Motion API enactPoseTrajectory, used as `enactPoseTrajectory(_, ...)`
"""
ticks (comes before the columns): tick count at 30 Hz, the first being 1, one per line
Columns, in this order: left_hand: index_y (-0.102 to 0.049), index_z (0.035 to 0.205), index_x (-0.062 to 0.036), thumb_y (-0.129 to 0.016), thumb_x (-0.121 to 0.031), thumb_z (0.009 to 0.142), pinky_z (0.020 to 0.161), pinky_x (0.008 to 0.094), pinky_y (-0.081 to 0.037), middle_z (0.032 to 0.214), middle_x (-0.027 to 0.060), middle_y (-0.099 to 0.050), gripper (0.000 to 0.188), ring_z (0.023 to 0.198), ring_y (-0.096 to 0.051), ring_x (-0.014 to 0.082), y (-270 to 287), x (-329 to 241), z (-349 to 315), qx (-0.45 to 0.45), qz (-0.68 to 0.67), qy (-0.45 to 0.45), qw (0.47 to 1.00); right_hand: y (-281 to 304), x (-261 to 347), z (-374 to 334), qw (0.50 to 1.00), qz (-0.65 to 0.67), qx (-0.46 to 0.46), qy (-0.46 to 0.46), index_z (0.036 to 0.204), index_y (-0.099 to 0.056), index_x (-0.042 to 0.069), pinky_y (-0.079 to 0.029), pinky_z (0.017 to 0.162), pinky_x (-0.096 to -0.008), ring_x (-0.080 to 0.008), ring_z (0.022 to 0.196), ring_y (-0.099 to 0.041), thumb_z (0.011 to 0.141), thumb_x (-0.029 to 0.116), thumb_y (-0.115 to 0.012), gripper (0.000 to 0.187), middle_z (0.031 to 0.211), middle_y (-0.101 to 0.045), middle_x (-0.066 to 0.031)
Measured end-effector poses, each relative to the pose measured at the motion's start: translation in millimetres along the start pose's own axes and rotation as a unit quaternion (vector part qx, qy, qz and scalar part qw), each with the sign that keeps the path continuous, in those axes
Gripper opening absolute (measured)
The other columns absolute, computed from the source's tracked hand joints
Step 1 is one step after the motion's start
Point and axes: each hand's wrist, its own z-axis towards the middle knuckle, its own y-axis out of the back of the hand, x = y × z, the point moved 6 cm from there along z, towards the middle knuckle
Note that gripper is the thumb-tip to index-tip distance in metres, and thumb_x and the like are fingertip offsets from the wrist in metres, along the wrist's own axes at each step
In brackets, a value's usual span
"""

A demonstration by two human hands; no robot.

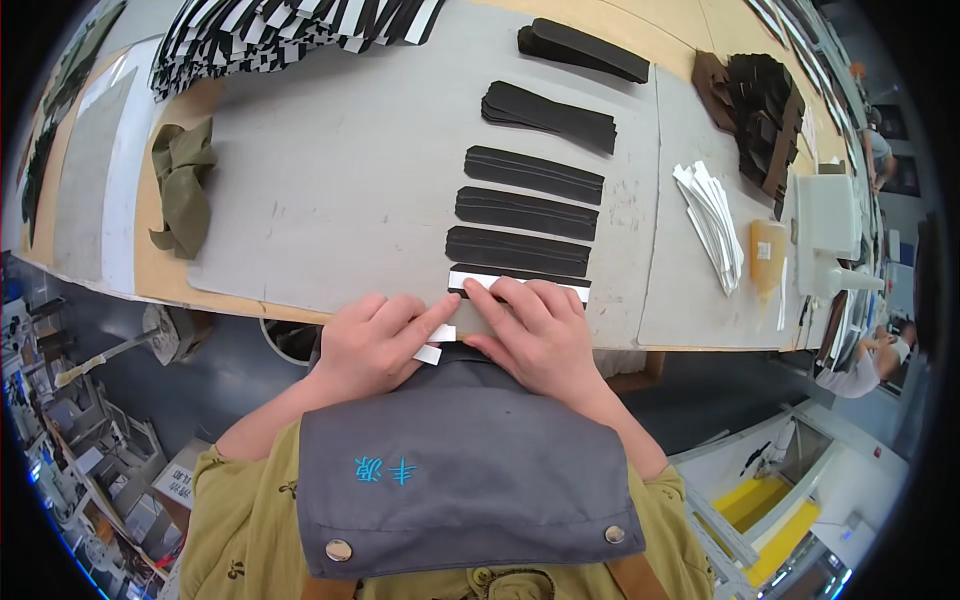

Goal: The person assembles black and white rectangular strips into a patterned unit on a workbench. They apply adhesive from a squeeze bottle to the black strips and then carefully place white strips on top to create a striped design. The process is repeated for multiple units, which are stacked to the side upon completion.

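Note:
At the table's near edge, my left hand [375, 338] is closed around narrow white strips [429, 354], whose short ends stick out past its fingers. Its index fingertip reaches the left end of a black strip [500, 270] with a white strip [573, 292] lying along it. My right hand [545, 335] rests its fingertips on that white strip, fingers apart, with the thumb lower down near the white ends by my left hand. Just beyond lies a row of dark layered strips [518, 251], roughly parallel, the farther ones in thicker stacks [550, 117].
A large heap of black-and-white strips [270, 45] covers the far left. Olive fabric [184, 190] lies at the left edge. To the right are loose white strips [712, 225], a bottle of amber contents [767, 255], a white container [828, 215] and a dark bundle [762, 115].

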Motion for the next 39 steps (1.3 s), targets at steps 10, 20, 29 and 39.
enactPoseTrajectory(10, -0.069, 0.114, -0.008, -0.049, -0.038, 0.107, 0.059, 0.0254, -0.037, 0.083, 0.0, -0.053, 0.037, 0.066, -0.042, 0.0104, 9.1, 32.9, 9.0, 0.043, -0.467, 0.219, 0.856, -3.9, 0.7, 1.5, 1.0, -0.018, -0.004, 0.004, 0.136, -0.071, 0.02, -0.041, 0.091, -0.034, -0.0155, 0.105, -0.058, 0.084, 0.04, -0.082, 0.057, 0.123, -0.06, 0.0041)
enactPoseTrajectory(20, -0.056, 0.109, -0.0078, -0.044, -0.043, 0.111, 0.06, 0.0215, -0.029, 0.087, -0.0011, -0.047, 0.037, 0.069, -0.034, 0.0058, -17.6, -2.2, 11.3, 0.198, -0.704, 0.364, 0.577, 14.2, -9.0, -7.0, 0.988, 0.123, -0.077, -0.053, 0.126, -0.071, 0.015, -0.044, 0.088, -0.0347, -0.0194, 0.1, -0.061, 0.083, 0.028, -0.086, 0.047, 0.119, -0.064, -0.0006)
enactPoseTrajectory(29, -0.052, 0.116, -0.012, -0.038, -0.043, 0.115, 0.06, 0.0214, -0.029, 0.093, -0.0012, -0.046, 0.035, 0.071, -0.032, 0.005, -29.7, -25.9, 21.7, 0.273, -0.691, 0.332, 0.581, 13.3, -24.4, -5.6, 0.846, 0.493, -0.061, -0.191, 0.105, -0.075, 0.005, -0.055, 0.075, -0.0296, -0.0161, 0.092, -0.067, 0.09, 0.006, -0.081, 0.016, 0.105, -0.072, -0.0067)
enactPoseTrajectory(39, -0.046, 0.113, -0.0086, -0.028, -0.043, 0.117, 0.065, 0.0233, -0.046, 0.086, 0.0019, -0.05, 0.038, 0.068, -0.05, 0.0081, -26.8, -25.4, 25.1, 0.233, -0.698, 0.298, 0.608, 7.5, -21.0, -9.4, 0.716, 0.664, -0.114, -0.182, 0.108, -0.064, 0.004, -0.054, 0.092, -0.0385, -0.0229, 0.098, -0.07, 0.099, 0.002, -0.063, 0.009, 0.108, -0.072, -0.0097)
